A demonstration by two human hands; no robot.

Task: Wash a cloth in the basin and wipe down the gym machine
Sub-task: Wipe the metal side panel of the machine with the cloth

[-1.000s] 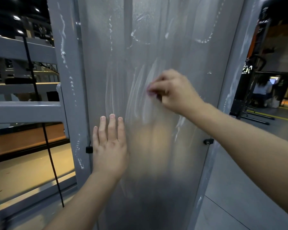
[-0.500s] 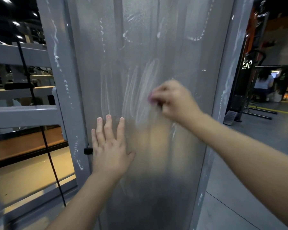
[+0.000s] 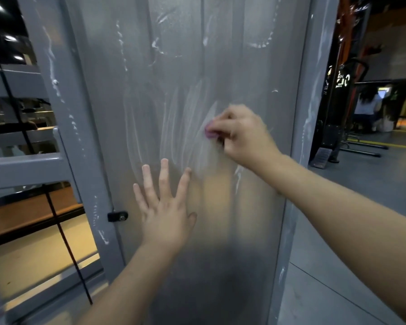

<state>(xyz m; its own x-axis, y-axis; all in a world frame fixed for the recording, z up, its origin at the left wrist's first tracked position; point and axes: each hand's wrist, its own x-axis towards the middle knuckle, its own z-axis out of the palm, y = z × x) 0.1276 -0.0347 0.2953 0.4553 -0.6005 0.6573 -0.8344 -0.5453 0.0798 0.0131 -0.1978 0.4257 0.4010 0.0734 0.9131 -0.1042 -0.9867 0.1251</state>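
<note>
The gym machine's tall grey panel [image 3: 192, 66] fills the middle of the view, streaked with white soapy smears. My right hand [image 3: 243, 134] grips a small pink cloth [image 3: 210, 133] and holds it against the panel at mid height; only a corner of the cloth shows past the fingers. My left hand [image 3: 164, 202] lies flat on the panel below and to the left, fingers spread and straight.
A grey frame post [image 3: 63, 113] with soap streaks stands left of the panel, with a black latch [image 3: 117, 216] and a black cable [image 3: 63, 235] beside it. At the far right are another machine [image 3: 338, 90] and a seated person [image 3: 367, 106]. Grey floor [image 3: 338, 277] lies to the right.
My right hand with the cloth has slid a little down and to the right across the panel. My left hand has stayed on the panel and spread its fingers wider.
</note>
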